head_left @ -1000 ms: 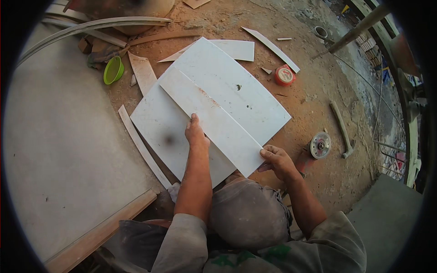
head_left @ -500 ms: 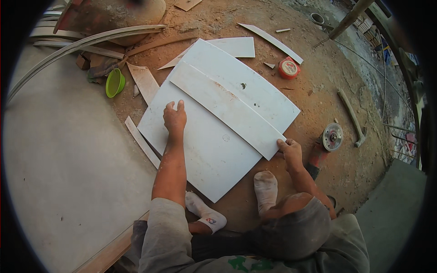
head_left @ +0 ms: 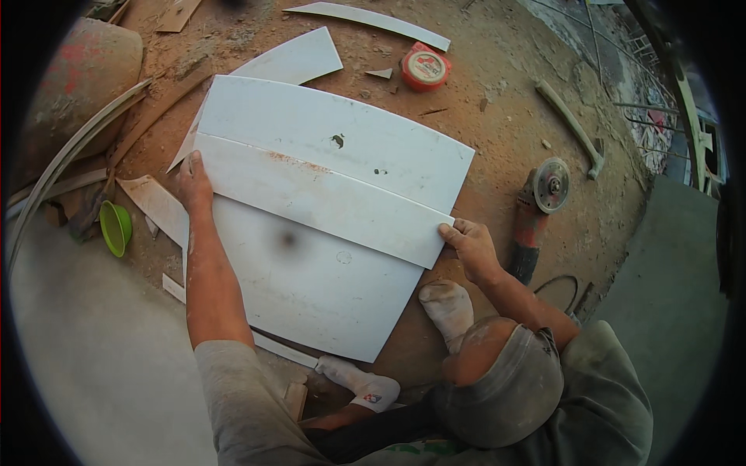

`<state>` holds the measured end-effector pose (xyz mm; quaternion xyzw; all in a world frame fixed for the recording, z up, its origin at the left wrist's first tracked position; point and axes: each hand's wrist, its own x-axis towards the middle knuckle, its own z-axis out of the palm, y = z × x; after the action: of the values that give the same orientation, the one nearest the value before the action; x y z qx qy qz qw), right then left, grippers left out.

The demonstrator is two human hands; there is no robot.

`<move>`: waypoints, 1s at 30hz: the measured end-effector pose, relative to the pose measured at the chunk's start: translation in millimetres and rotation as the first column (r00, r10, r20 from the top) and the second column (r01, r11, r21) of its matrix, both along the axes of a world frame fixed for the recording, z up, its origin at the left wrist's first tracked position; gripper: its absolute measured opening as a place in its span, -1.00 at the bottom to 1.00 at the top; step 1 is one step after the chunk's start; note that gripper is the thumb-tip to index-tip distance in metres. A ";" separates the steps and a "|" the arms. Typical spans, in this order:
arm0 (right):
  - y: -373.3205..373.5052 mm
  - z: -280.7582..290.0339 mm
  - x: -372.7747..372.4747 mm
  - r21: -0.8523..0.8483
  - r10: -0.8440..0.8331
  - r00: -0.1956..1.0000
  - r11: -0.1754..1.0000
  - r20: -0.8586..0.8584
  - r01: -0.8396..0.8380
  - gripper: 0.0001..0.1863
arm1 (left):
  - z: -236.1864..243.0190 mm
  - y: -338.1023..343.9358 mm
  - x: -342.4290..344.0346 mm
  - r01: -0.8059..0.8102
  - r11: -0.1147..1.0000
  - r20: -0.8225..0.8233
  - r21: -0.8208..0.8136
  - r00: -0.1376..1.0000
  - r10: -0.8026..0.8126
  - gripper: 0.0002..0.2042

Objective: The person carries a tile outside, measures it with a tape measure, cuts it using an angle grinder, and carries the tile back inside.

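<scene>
A long white tile strip (head_left: 326, 200) lies across a larger white tile (head_left: 311, 303) with curved edges. The strip's left end is gripped by my left hand (head_left: 194, 185), thumb on top and fingers mostly hidden past the edge. At the other end my right hand (head_left: 474, 252) pinches the strip's corner, its thumb on the upper face. The big tile shows beyond the strip and below it, with a few dark chips on its far part. Both my feet, in white socks, rest by its near edge.
An angle grinder (head_left: 536, 210) lies to the right, a hammer (head_left: 573, 132) beyond it. A red tape measure (head_left: 425, 67) sits at the far side among white offcuts (head_left: 291, 58). Left are a green bowl (head_left: 116, 228), curved strips (head_left: 66, 171) and a grey slab (head_left: 101, 342).
My left hand has moved from above the tile to the strip's left end and taken hold of it. The right hand keeps its grip. The view has shifted and turned.
</scene>
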<state>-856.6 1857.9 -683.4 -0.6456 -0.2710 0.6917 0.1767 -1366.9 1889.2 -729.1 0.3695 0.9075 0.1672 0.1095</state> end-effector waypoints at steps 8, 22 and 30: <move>-13.8 14.4 -1.4 0.015 0.158 0.979 0.987 0.131 -0.161 -0.71 | 22.1 -10.9 -3.1 0.067 0.993 0.050 -0.098 0.997 -0.062 -0.48; -5.9 27.0 0.6 0.077 0.301 0.899 0.937 0.317 -0.341 -0.71 | 24.6 -23.5 23.0 0.086 0.995 -0.041 -0.044 0.995 -0.088 -0.62; -1.9 26.6 -3.3 0.030 0.288 0.904 0.949 0.315 -0.313 -0.73 | 29.4 -8.0 43.0 -0.074 0.994 0.023 0.078 0.997 0.072 -0.61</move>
<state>-859.9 1856.0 -656.7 -0.6882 -0.4187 0.5904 0.0495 -1323.9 1881.3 -699.7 0.3383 0.9119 0.2106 0.0979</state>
